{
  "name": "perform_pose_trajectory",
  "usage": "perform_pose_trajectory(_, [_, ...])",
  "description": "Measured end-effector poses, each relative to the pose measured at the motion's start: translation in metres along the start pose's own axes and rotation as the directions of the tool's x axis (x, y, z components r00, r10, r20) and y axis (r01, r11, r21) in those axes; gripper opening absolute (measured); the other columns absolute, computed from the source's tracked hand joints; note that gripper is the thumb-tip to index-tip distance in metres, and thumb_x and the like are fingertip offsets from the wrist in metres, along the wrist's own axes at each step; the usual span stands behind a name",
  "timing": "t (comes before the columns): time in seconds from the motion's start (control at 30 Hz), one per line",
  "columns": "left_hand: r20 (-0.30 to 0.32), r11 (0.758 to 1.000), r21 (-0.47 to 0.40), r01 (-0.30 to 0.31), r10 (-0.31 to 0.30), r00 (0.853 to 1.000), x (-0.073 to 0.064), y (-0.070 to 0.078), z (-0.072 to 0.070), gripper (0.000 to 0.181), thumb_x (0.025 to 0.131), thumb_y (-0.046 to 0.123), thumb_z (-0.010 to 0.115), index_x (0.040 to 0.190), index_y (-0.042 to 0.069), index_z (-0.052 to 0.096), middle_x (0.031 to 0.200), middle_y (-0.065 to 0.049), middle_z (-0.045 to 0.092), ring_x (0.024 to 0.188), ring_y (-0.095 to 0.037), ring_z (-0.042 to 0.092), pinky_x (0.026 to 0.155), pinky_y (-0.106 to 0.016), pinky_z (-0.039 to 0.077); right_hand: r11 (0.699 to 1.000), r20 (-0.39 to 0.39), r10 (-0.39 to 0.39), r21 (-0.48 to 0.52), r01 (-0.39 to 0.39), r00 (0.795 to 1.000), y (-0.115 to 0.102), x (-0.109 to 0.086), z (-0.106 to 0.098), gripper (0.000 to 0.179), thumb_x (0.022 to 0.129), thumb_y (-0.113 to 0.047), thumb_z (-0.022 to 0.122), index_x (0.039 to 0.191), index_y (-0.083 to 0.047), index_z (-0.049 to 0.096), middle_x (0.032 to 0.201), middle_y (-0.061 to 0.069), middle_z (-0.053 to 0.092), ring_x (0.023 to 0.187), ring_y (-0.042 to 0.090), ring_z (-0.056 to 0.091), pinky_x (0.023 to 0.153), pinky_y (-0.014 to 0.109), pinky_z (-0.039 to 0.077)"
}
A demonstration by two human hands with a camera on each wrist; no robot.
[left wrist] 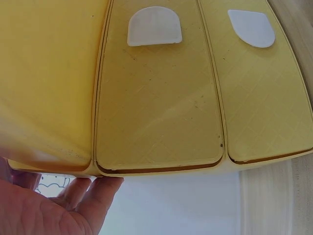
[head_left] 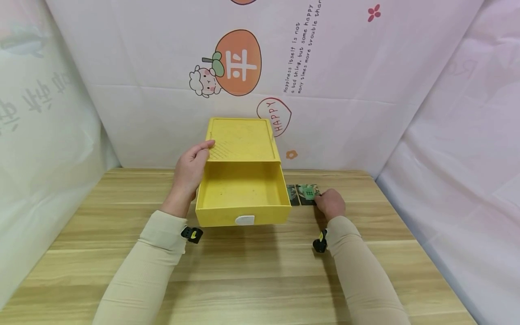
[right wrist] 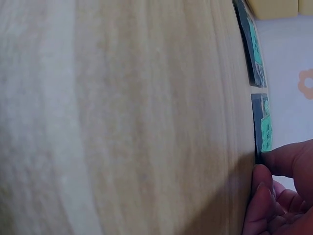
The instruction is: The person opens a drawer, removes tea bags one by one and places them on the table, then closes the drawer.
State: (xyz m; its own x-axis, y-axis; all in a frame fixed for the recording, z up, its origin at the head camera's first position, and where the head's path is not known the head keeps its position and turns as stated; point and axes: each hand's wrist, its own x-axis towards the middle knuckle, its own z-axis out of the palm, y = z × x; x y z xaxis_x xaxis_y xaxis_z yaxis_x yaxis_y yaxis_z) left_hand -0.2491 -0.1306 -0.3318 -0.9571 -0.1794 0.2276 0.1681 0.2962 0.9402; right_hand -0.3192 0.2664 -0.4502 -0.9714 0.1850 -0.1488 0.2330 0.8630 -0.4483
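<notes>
A yellow plastic drawer cabinet [head_left: 241,140] stands at the back of the table, its top drawer [head_left: 239,215] pulled out and hollow inside. My left hand [head_left: 191,169] rests on the cabinet's upper left edge, one finger over the top; in the left wrist view, fingertips [left wrist: 105,188] touch its side. Two lower drawers [left wrist: 159,103] with white tabs are closed there. Right of the cabinet lies a small dark card [head_left: 307,194] with green print. My right hand [head_left: 331,204] pinches its right edge between thumb and fingers. A second similar card [head_left: 292,195] is partly hidden behind the pulled-out drawer.
The wooden table [head_left: 243,280] reaches back to a white printed cloth [head_left: 337,135], with cloth hanging at both sides too. The open drawer juts toward me above the tabletop, between my two arms. Black wrist cameras [head_left: 320,242] are strapped on both sleeves.
</notes>
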Motion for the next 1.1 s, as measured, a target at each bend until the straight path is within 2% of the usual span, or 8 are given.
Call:
perform_pose_trajectory(0.33, [-0.002, 1.000, 0.005, 0.006, -0.006, 1.000, -0.0009, 0.0011, -0.0004, 0.045, 0.107, 0.033, 0.041, 0.144, 0.024, 0.066, 0.155, 0.006, 0.055, 0.149, -0.016, 0.042, 0.116, -0.041, 0.035, 1.000, -0.007, 0.008, -0.004, -0.008, 1.000, -0.0023, -0.0048, -0.0008, 0.045, 0.103, -0.029, 0.053, 0.061, -0.014, 0.047, 0.062, 0.002, 0.049, 0.063, 0.022, 0.051, 0.060, 0.035, 0.043])
perform_pose_trajectory(0.43, [-0.003, 1.000, 0.000, 0.014, -0.014, 1.000, -0.0005, 0.0006, -0.0005, 0.045, 0.107, 0.033, 0.041, 0.144, 0.024, 0.066, 0.155, 0.006, 0.055, 0.145, -0.017, 0.045, 0.110, -0.040, 0.037, 1.000, 0.000, 0.012, -0.008, -0.012, 1.000, -0.0018, -0.0039, -0.0003, 0.045, 0.104, -0.030, 0.052, 0.062, -0.014, 0.046, 0.062, 0.002, 0.048, 0.063, 0.022, 0.051, 0.060, 0.035, 0.043])
perform_pose_trajectory(0.6, [-0.001, 1.000, -0.003, 0.023, -0.023, 1.000, -0.0007, 0.0013, -0.0005, 0.046, 0.106, 0.033, 0.040, 0.145, 0.026, 0.065, 0.156, 0.006, 0.054, 0.130, -0.021, 0.049, 0.094, -0.039, 0.036, 1.000, 0.003, 0.011, -0.010, -0.011, 1.000, -0.0005, -0.0014, 0.0001, 0.047, 0.104, -0.031, 0.053, 0.061, -0.015, 0.044, 0.060, 0.001, 0.045, 0.062, 0.021, 0.049, 0.060, 0.035, 0.042])
perform_pose_trajectory(0.8, [0.000, 1.000, -0.006, 0.019, -0.019, 1.000, 0.0002, 0.0003, -0.0001, 0.047, 0.106, 0.034, 0.040, 0.145, 0.024, 0.065, 0.156, 0.005, 0.054, 0.133, -0.021, 0.049, 0.094, -0.038, 0.036, 1.000, 0.009, 0.005, -0.016, -0.005, 1.000, 0.0008, 0.0009, -0.0004, 0.048, 0.104, -0.030, 0.050, 0.059, -0.015, 0.041, 0.057, -0.001, 0.038, 0.058, 0.020, 0.045, 0.059, 0.035, 0.041])
perform_pose_trajectory(0.97, [0.005, 1.000, -0.002, 0.020, -0.020, 1.000, -0.0002, 0.0006, -0.0004, 0.048, 0.106, 0.034, 0.039, 0.146, 0.025, 0.064, 0.157, 0.005, 0.053, 0.126, -0.023, 0.050, 0.083, -0.038, 0.036, 1.000, 0.009, 0.003, -0.013, -0.003, 1.000, 0.0009, -0.0027, -0.0016, 0.039, 0.102, -0.029, 0.050, 0.067, -0.012, 0.048, 0.075, 0.008, 0.054, 0.073, 0.025, 0.053, 0.068, 0.038, 0.047])
perform_pose_trajectory(1.1, [0.009, 1.000, -0.001, 0.017, -0.017, 1.000, -0.0010, 0.0007, -0.0008, 0.048, 0.106, 0.033, 0.039, 0.146, 0.025, 0.064, 0.157, 0.006, 0.054, 0.127, -0.023, 0.050, 0.083, -0.037, 0.035, 1.000, 0.002, 0.000, -0.004, 0.000, 1.000, 0.0006, -0.0044, -0.0016, 0.034, 0.100, -0.029, 0.050, 0.071, -0.010, 0.051, 0.085, 0.012, 0.060, 0.079, 0.027, 0.055, 0.072, 0.039, 0.048])
